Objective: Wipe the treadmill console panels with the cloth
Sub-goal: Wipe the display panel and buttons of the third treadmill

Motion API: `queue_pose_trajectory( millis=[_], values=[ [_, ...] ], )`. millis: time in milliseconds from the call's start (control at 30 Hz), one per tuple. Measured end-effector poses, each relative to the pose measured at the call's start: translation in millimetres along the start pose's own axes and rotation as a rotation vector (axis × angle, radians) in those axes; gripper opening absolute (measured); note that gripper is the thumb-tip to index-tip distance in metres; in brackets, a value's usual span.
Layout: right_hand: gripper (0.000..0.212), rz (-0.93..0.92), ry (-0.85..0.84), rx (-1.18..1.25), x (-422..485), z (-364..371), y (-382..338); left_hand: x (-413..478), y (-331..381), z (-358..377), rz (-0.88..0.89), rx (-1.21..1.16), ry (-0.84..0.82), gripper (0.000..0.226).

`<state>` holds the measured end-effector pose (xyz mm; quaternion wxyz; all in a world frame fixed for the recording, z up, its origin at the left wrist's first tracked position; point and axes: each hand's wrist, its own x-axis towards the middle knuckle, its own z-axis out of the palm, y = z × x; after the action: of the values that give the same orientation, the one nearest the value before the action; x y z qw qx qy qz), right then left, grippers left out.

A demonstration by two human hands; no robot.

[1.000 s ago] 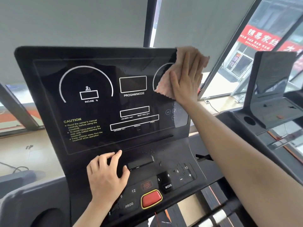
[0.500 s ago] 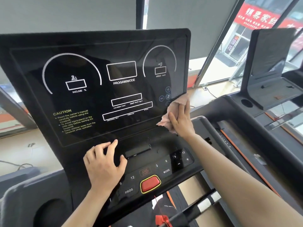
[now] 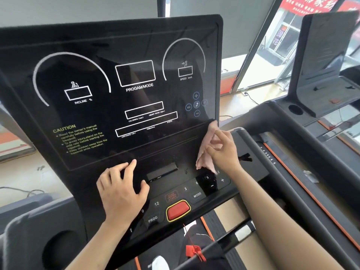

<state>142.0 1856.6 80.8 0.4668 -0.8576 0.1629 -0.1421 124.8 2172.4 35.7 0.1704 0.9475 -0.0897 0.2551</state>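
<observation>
The black treadmill console [image 3: 109, 55] fills the view, its glossy display panel printed with white dials and a yellow caution note. Below it lies the button panel [image 3: 196, 194] with a red stop button [image 3: 178, 210]. My right hand [image 3: 224, 151] pinches a pink cloth [image 3: 204, 154] at the display's lower right corner, where the cloth hangs over the upper part of the button panel. My left hand [image 3: 121, 189] rests flat, fingers spread, on the left of the button panel beside a small slot [image 3: 161, 171].
A second treadmill console [image 3: 327, 61] stands to the right, with a dark side rail [image 3: 272, 172] between. A red safety clip [image 3: 194, 251] dangles under the stop button. Windows and a floor cable lie behind.
My right hand slid the cloth from the display's top right corner down its right side to the lower corner. The flat palm has given way to a pinch. My left hand stayed put.
</observation>
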Motion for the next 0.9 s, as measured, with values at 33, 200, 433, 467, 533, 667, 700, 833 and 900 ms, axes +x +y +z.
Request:
queue_pose_trajectory(
  millis=[33, 200, 433, 467, 533, 667, 700, 833, 900],
  values=[
    [0.045, -0.018, -0.034, 0.031, 2, -1, -3, 1, 1, -1, 0.002, -0.001, -0.01, 0.056],
    [0.061, -0.063, -0.081, -0.003, 16, -3, -4, 11, 26, -3, 0.228, -0.044, -0.011, 0.045],
    [0.052, -0.017, -0.059, 0.138, 18, -19, 6, 77, 121, 41, 0.866, -0.147, -0.306, 0.05],
    [0.054, 0.001, -0.055, 0.173, 19, -21, 8, 87, 133, 52, 0.939, -0.086, -0.337, 0.055],
    [0.062, 0.035, -0.059, 0.245, 20, -26, 11, 104, 151, 70, 1.049, 0.061, -0.377, 0.062],
    [0.06, 0.049, -0.002, 0.268, 24, -33, 20, 129, 164, 92, 1.162, 0.356, -0.38, 0.07],
    [0.052, 0.047, 0.048, 0.22, 23, -33, 24, 130, 165, 95, 1.174, 0.413, -0.36, 0.071],
    [0.053, 0.055, 0.057, 0.087, 8, -27, 46, 127, 163, 97, 1.185, 0.513, -0.311, 0.07],
    [0.061, 0.023, -0.012, 0.015, -4, -20, 54, 128, 152, 93, 1.187, 0.511, -0.293, 0.068]
  ],
)
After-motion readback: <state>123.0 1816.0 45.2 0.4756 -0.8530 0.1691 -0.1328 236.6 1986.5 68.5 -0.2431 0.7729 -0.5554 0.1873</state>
